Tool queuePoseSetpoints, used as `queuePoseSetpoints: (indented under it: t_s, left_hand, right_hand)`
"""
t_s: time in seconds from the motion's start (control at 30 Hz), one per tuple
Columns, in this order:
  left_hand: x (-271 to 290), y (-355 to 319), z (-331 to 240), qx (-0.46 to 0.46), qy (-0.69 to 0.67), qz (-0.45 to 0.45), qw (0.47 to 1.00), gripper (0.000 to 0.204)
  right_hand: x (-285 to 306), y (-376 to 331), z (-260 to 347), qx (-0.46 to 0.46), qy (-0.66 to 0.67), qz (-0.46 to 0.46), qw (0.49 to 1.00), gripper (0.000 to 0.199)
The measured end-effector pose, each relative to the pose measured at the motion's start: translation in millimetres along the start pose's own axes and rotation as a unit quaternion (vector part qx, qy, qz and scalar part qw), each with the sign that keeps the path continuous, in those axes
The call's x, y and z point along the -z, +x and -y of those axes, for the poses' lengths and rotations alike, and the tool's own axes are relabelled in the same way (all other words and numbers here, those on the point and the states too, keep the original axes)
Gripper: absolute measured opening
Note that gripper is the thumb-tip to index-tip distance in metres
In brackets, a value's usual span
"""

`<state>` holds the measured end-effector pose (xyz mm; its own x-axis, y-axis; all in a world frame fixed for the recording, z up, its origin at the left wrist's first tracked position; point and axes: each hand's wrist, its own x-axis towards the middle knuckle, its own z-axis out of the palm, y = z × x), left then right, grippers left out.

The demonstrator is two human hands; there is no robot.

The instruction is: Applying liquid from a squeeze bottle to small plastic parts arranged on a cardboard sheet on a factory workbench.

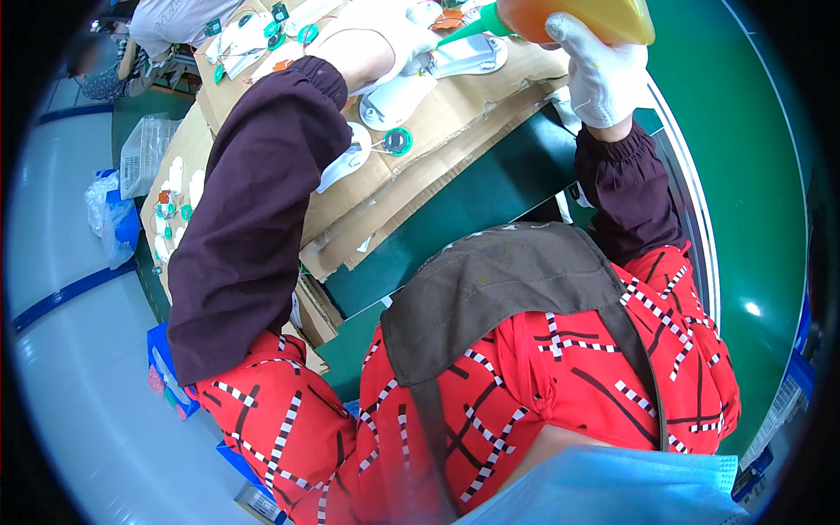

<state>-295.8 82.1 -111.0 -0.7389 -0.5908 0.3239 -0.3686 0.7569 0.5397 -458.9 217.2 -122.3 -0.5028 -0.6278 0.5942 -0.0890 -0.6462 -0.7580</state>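
My right hand [604,77], in a white glove, grips a squeeze bottle [612,16] of orange-yellow liquid, tilted on its side. Its green nozzle [477,24] points left and down toward a white plastic shell [471,56] on the cardboard. My left hand [389,31], also in a white glove, is beside that shell near the nozzle tip. Its fingers blend into the white parts, so their grip is unclear. Below the left hand lie another white shell [398,103] and a round green-rimmed part [396,142] with wires.
Cardboard [350,219] covers part of the green bench [455,210]. More white shells with wired green discs [307,33] lie at the far left. A clear plastic bag [109,214] and a blue bin [127,223] stand left of the bench. Other people are in the far left background.
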Motion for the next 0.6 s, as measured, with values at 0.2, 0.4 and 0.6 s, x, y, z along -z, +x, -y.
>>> queuePoseSetpoints:
  t_s: [0.2,0.4,0.6]
  left_hand:
    - [5.9,6.7,-3.6,0.111,-0.063,0.108,0.986,0.039]
    - [3.7,6.4,-2.4,0.02,-0.014,0.05,0.998,0.041]
    - [11.9,6.7,-18.5,0.17,-0.124,0.115,0.971,0.042]
  right_hand:
    - [-4.2,-2.5,-5.6,0.03,0.025,-0.002,0.999,0.047]
    - [2.2,-19.1,5.5,-0.101,-0.036,0.014,0.994,0.046]
    - [7.0,-19.7,5.9,-0.075,0.014,-0.004,0.997,0.058]
